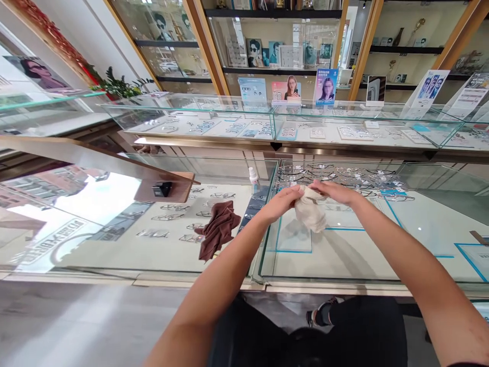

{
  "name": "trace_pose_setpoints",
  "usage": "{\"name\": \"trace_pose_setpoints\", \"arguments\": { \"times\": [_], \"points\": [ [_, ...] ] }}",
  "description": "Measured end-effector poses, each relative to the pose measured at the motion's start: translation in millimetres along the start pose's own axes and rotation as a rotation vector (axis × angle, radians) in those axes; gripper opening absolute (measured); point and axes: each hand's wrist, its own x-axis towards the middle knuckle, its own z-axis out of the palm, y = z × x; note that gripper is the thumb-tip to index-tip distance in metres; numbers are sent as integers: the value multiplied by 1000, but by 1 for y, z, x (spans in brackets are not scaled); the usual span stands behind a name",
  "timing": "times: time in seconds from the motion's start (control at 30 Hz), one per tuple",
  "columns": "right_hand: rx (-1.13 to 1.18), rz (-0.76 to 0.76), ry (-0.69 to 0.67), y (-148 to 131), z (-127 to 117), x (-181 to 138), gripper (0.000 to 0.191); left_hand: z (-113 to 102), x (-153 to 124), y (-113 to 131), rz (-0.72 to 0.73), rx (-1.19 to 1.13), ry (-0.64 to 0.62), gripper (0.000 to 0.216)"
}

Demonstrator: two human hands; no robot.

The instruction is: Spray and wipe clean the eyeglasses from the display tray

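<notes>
Both my hands grip a cream-coloured cloth (310,211) in front of me, above the right-hand glass display case (344,271). My left hand (286,200) pinches its upper left edge, and my right hand (333,190) has hold of the top on the other side. The cloth hangs bunched below my fingers; whether it wraps anything is hidden. Just beyond my hands lie rows of eyeglasses (364,178). A crumpled brown cloth (219,229) rests on the left-hand case, left of my left forearm. Behind it stands a small white spray bottle (253,176).
A wooden board (179,189) with a small black object (162,189) juts in from the left. Farther back runs another glass showcase (229,137) with eyewear, carrying several upright poster cards (326,86). Wall shelves stand behind it. A glass edge (267,224) divides the two near cases.
</notes>
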Motion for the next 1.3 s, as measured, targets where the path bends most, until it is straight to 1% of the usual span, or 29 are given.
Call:
{"name": "trace_pose_setpoints", "arguments": {
  "times": [0.1,0.2,0.27,0.33,0.43,0.6,0.7,0.77,0.83,0.87,0.93,1.0,1.1,1.2,1.3],
  "points": [
    [160,0,132,13,23,-19,73,2,2,3,32,-101,84,44],
    [263,-77,374,16,38,-24,59,4,2,5,103,-154,115,53],
    [255,-166,510,14,42,-23,51,4,3,4,151,-164,129,57],
    [210,-241,606,11,43,-23,48,4,5,1,187,-148,144,58],
    [160,-302,685,8,45,-25,46,5,7,-3,240,-129,188,58],
    [108,-340,751,2,47,-36,47,8,3,-5,275,-56,223,55],
    [91,-317,741,-3,44,-42,44,11,-3,-5,350,58,240,49],
    [55,-315,695,-6,43,-45,38,13,-8,-4,464,195,273,41],
    [-28,-337,643,-8,44,-48,29,16,-13,-3,572,354,296,33],
    [-80,-351,621,-9,46,-49,24,18,-15,-2,600,417,290,29],
    [-174,-379,577,-9,49,-51,17,19,-18,-1,592,479,252,24],
    [-231,-397,541,-10,52,-52,14,19,-19,1,551,475,211,24],
    [-248,-393,509,-11,53,-53,10,18,-18,1,525,405,170,25],
    [-197,-362,488,-11,52,-53,10,18,-17,0,513,320,149,26],
    [-80,-298,447,-12,49,-53,17,17,-16,0,494,250,151,27]
  ]
}}
